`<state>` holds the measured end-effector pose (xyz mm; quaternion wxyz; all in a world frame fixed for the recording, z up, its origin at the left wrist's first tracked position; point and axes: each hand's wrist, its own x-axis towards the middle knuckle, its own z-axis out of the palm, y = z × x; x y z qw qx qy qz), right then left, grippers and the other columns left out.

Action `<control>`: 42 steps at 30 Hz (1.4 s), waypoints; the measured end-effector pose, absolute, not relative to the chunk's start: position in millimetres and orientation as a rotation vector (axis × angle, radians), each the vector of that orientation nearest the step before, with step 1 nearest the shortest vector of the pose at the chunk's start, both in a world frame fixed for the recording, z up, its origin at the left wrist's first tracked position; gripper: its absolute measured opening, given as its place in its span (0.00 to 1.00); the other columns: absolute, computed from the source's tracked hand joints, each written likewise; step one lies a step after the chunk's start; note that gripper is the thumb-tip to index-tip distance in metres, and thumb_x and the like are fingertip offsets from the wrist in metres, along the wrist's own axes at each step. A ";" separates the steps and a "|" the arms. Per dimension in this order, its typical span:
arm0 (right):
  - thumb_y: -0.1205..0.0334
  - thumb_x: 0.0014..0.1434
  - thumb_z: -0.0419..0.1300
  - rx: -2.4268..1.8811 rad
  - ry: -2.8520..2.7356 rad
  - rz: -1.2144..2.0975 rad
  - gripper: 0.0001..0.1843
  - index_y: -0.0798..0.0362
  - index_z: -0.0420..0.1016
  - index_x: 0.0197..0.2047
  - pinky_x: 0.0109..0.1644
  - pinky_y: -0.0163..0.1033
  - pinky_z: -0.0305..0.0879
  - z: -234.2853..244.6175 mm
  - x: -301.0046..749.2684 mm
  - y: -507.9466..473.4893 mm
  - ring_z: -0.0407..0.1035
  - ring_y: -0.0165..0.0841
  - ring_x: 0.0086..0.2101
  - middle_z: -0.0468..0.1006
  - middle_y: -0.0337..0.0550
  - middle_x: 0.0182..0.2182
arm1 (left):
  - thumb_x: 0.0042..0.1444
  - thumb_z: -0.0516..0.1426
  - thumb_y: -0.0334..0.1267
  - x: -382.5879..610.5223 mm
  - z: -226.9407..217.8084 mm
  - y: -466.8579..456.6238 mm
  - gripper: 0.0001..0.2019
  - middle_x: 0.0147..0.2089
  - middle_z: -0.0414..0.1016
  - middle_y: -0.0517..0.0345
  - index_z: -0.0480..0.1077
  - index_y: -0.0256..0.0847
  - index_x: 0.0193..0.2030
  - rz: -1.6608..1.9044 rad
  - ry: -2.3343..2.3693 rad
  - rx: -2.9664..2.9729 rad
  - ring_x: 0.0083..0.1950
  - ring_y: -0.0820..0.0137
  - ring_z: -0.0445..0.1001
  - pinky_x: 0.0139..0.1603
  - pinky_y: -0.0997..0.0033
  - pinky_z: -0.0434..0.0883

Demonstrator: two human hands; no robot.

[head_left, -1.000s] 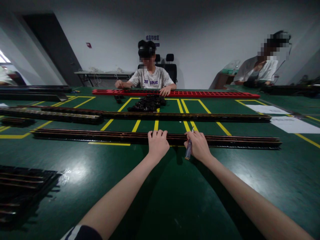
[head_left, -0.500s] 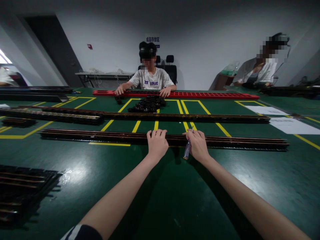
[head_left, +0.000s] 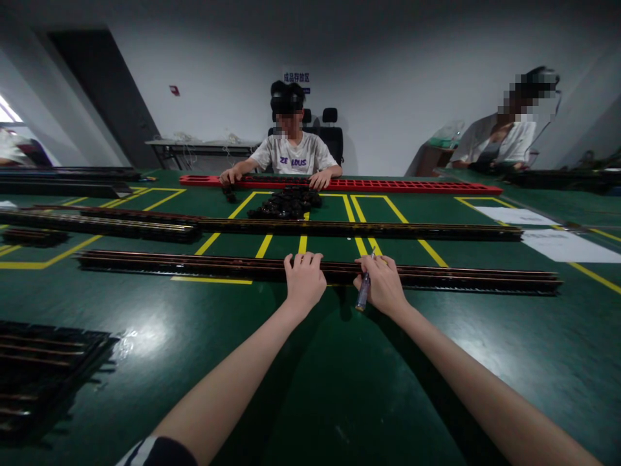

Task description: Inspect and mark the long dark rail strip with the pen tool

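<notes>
A long black rail with copper-coloured strips (head_left: 466, 277) lies crosswise on the green table in front of me. My left hand (head_left: 305, 281) is closed over it near its middle, fingers bent across the far edge. To the right, my right hand (head_left: 383, 281) grips a small screwdriver with a translucent handle (head_left: 362, 295). Its thin shaft points away from me, and the handle's end sticks out toward me below the hand. This hand also sits at the rail, its fingers by the strips. Where the fingertips press is partly hidden.
Another long dark rail (head_left: 417, 231) lies parallel beyond. Stacked rails (head_left: 39, 362) sit at near left. Across the table, a co-worker (head_left: 295, 152) handles a red slotted frame (head_left: 412, 186) beside a heap of black parts (head_left: 286, 202). Paper sheets (head_left: 567, 246) lie at right.
Both my hands stay at the same places on the rail; the right thumb shows a little more beside the screwdriver. The co-worker's hand at the left has shifted slightly left.
</notes>
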<state>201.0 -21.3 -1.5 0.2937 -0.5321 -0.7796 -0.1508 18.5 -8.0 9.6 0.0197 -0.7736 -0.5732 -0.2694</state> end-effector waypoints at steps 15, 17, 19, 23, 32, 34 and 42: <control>0.78 0.41 0.48 -1.336 -2.128 -0.362 0.15 0.50 0.58 0.31 0.47 0.44 0.54 0.2 204.1 -22.2 0.67 0.41 0.39 0.77 0.49 0.42 | 0.56 0.47 0.31 17.5 7.2 -7.7 0.17 0.51 0.75 0.51 0.71 0.40 0.48 -0.780 -1.695 -2.409 0.54 0.60 0.68 0.63 0.46 0.54; 0.77 0.42 0.50 -1.332 -2.106 -0.352 0.14 0.50 0.57 0.31 0.47 0.45 0.55 -0.5 204.8 -21.9 0.67 0.41 0.38 0.77 0.49 0.41 | 0.56 0.48 0.32 18.2 6.9 -7.6 0.16 0.50 0.75 0.51 0.72 0.40 0.48 -0.756 -1.683 -2.401 0.54 0.59 0.68 0.62 0.45 0.55; 0.74 0.45 0.52 -1.320 -2.102 -0.354 0.11 0.50 0.57 0.31 0.48 0.46 0.55 -1.0 204.6 -21.5 0.67 0.42 0.38 0.77 0.49 0.41 | 0.55 0.48 0.32 18.8 6.6 -7.5 0.16 0.50 0.75 0.51 0.72 0.41 0.47 -0.744 -1.682 -2.385 0.54 0.59 0.68 0.62 0.45 0.55; 0.66 0.53 0.53 -1.325 -2.121 -0.406 0.04 0.51 0.61 0.34 0.47 0.46 0.55 -1.8 203.1 -20.9 0.67 0.41 0.36 0.77 0.49 0.39 | 0.55 0.48 0.32 19.4 6.4 -7.3 0.16 0.50 0.75 0.51 0.72 0.41 0.47 -0.745 -1.679 -2.385 0.53 0.59 0.68 0.62 0.45 0.55; 0.67 0.54 0.53 -1.422 -2.099 -0.418 0.03 0.51 0.62 0.33 0.48 0.45 0.55 -0.3 196.6 -22.1 0.68 0.40 0.36 0.77 0.47 0.35 | 0.56 0.47 0.31 18.4 5.8 -7.5 0.17 0.50 0.76 0.52 0.72 0.42 0.48 -0.774 -1.661 -2.395 0.54 0.58 0.68 0.63 0.42 0.53; 0.69 0.52 0.54 -1.419 -2.102 -0.412 0.04 0.51 0.61 0.32 0.47 0.45 0.55 0.4 194.3 -22.7 0.67 0.41 0.36 0.78 0.48 0.36 | 0.56 0.47 0.31 18.4 6.1 -7.9 0.17 0.50 0.76 0.53 0.72 0.42 0.48 -0.776 -1.658 -2.388 0.54 0.58 0.68 0.63 0.43 0.53; 0.80 0.48 0.47 -1.395 -2.080 -0.392 0.14 0.49 0.58 0.30 0.47 0.45 0.55 -0.3 202.3 -23.7 0.67 0.40 0.40 0.79 0.46 0.40 | 0.57 0.47 0.31 18.8 10.6 -9.5 0.18 0.52 0.75 0.50 0.72 0.40 0.48 -0.728 -1.690 -2.411 0.56 0.58 0.68 0.64 0.42 0.53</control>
